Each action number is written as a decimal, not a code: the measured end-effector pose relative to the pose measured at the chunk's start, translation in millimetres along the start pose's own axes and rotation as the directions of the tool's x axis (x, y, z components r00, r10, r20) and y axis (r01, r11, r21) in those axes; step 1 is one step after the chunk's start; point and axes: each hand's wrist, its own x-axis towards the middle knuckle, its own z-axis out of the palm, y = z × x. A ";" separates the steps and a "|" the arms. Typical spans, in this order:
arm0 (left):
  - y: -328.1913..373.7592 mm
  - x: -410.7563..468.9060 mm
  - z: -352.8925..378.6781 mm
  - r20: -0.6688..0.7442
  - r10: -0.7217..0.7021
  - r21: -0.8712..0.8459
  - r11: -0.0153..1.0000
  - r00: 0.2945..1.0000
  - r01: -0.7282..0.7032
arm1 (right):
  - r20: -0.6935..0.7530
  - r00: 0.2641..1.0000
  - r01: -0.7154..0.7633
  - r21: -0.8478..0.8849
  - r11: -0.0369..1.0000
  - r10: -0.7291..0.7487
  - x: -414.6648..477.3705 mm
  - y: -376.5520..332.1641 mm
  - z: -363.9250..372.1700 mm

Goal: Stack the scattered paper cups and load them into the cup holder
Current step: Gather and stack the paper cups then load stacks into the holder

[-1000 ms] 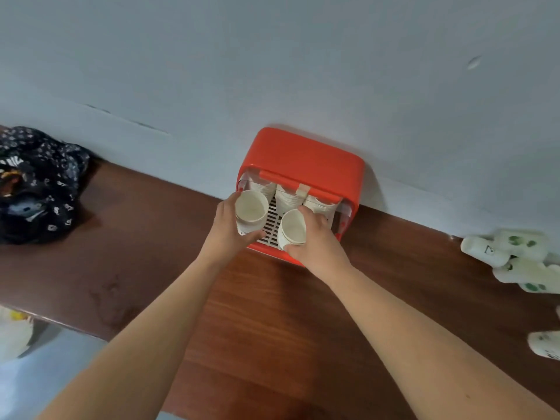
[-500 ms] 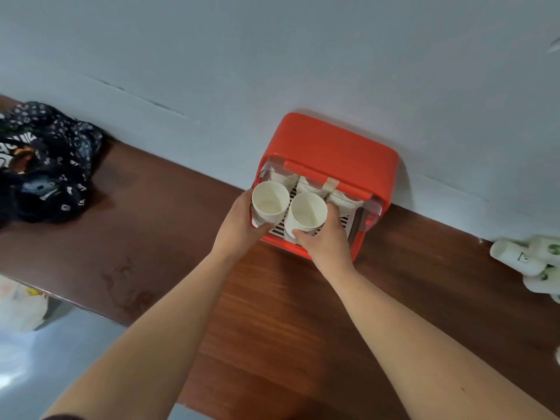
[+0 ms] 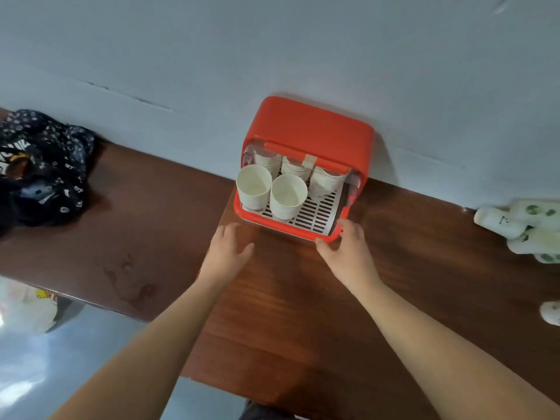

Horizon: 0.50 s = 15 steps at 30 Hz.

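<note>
Head view: cup stacks upright in the red holder (image 3: 309, 128), both hands bare in front of it.

Left stack (image 3: 254, 189) and right stack (image 3: 288, 195) stand side by side, touching, at the front left of the holder's slotted tray (image 3: 318, 213); rear stacks (image 3: 327, 180) stand behind them under the lid. The holder sits on the tabletop (image 3: 303, 313) against the wall. Left hand (image 3: 225, 253), fingers released and spread, holds nothing near the holder's front left corner. Right hand (image 3: 348, 250), fingers loosely spread, touches the front right corner with thumb and fingertips. Loose cups (image 3: 527, 225) lie well apart at far right; a dark cloth (image 3: 42, 165) lies at far left.
</note>
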 end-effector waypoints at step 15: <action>228.8 -67.5 130.8 0.284 0.444 0.128 0.861 0.850 -0.492 | -0.224 0.904 -0.392 -0.090 0.915 0.365 -113.8 226.4 -180.5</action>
